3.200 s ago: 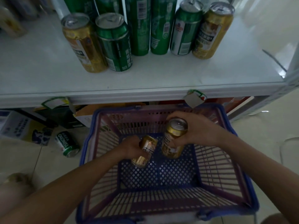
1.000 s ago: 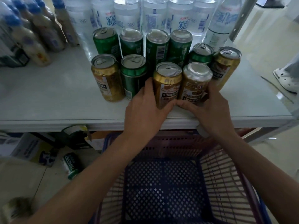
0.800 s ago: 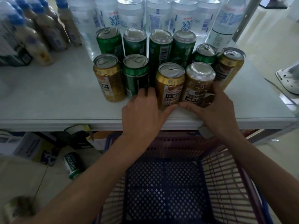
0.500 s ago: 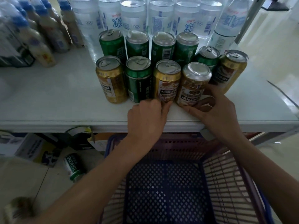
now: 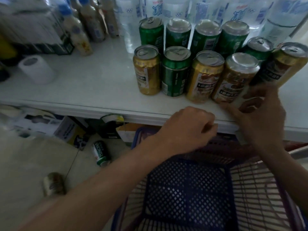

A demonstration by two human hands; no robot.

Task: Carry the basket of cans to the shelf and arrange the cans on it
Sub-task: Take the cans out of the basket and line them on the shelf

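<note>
Ten cans (image 5: 175, 72) stand on the shelf (image 5: 93, 90): six green, four gold.

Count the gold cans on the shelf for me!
4. All in the front row: one at the left end, two side by side in the middle, and one at the far right. Others could be hidden behind.

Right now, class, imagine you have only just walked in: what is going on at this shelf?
A person is stocking cans on a white shelf. Ten cans stand there in two rows, green and gold, in front of water bottles. The right hand touches the base of the gold can at the front. The left hand, loosely closed and holding nothing, hovers at the shelf edge. The basket below looks empty. A green can lies on the floor.
</note>
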